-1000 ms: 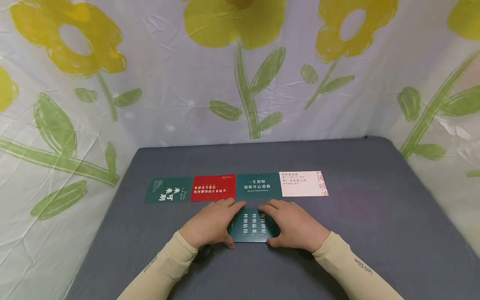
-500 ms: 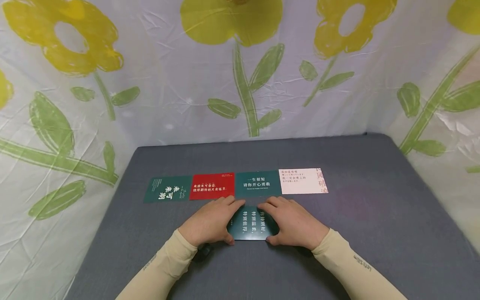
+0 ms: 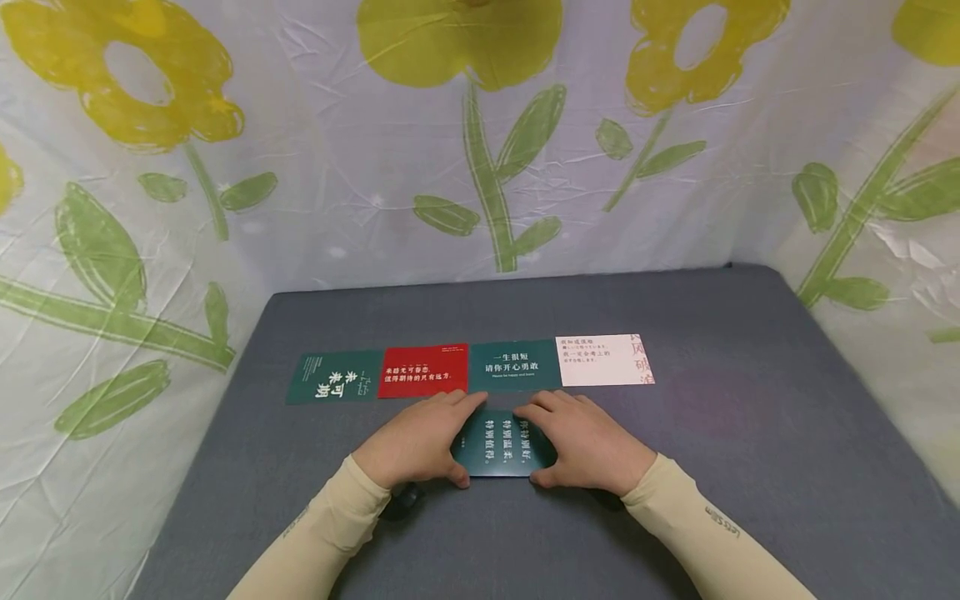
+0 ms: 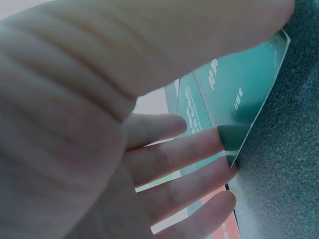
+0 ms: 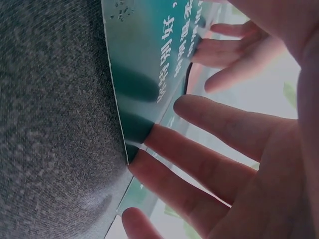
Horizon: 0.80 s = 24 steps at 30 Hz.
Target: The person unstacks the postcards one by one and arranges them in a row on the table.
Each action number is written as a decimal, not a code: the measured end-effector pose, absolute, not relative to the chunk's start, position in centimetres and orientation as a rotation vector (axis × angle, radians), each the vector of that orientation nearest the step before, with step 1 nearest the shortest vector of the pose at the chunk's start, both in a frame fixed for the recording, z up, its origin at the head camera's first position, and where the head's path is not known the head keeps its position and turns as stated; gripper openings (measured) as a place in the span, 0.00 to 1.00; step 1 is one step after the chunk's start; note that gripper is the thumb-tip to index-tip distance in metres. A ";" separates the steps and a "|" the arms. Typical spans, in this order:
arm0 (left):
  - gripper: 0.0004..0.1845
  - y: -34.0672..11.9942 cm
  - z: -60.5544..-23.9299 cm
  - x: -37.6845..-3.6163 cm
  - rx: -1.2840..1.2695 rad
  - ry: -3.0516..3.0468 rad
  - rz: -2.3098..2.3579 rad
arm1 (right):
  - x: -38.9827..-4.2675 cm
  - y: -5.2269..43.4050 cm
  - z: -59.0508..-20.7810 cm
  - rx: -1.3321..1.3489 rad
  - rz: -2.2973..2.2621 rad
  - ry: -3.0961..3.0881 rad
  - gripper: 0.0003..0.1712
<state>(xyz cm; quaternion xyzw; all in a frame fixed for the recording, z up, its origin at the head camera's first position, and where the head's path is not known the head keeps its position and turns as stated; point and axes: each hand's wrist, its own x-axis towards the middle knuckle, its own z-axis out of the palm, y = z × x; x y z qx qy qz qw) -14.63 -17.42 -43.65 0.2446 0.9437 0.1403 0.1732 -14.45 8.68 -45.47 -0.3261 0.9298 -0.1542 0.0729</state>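
Four cards already lie side by side in a row on the grey table (image 3: 750, 433): a dark green card (image 3: 334, 377) at the left end, then a red card (image 3: 423, 370), a teal card (image 3: 515, 365) and a white card (image 3: 604, 360), edges touching or nearly so. I judge that part of the layout done. A fifth card (image 3: 504, 442), dark teal with white lettering, sits just in front of the row, below the gap between the red and teal ones, and it looks to me not yet settled into a final spot.

I have my left hand (image 3: 417, 442) on its left edge and my right hand (image 3: 587, 442) on its right edge. From the left wrist view my fingers (image 4: 189, 154) are stretched out nearly straight, tips touching the far edge of the fifth card, with the thumb at the near edge. The right wrist view shows the same: fingers (image 5: 199, 154) spread and extended against the card's edge, not curled round it. The card seems to lie flat or barely raised off the cloth; I cannot tell which.

No containers show anywhere in view; only cards on the table and a flowered sheet (image 3: 480, 133) hung behind.
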 end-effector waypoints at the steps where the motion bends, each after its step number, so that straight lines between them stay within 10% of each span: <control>1: 0.62 -17.4 -43.6 -14.6 0.689 2.677 0.395 | -14.5 8.7 -45.4 -0.984 -0.462 2.795 0.46; 24: 0.61 -12.8 -44.3 -17.1 0.801 2.778 0.442 | -16.5 13.8 -44.8 -0.830 -0.548 2.836 0.48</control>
